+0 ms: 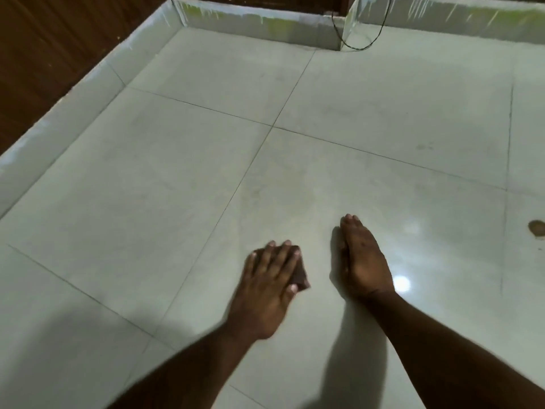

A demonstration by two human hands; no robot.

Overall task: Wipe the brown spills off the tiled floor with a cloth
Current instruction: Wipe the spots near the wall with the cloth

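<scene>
My left hand [269, 278] lies flat on a small dark brown cloth [389, 280] pressed against the pale tiled floor [177, 172], fingers spread over it; only the cloth's right edge shows past my fingers. My right hand [364, 258] rests on the floor to the right of the cloth, fingers together, on its edge, holding nothing. A brown spill [536, 228] sits at the far right edge of the view, well away from both hands. Faint smears mark the tile [424, 146] further back.
A tiled skirting [73, 113] runs along the left and back, with dark wooden panels [44, 48] above it. A black cable [362, 45] loops down to the floor at the back corner. A bright light reflection [401, 283] lies beside my right wrist.
</scene>
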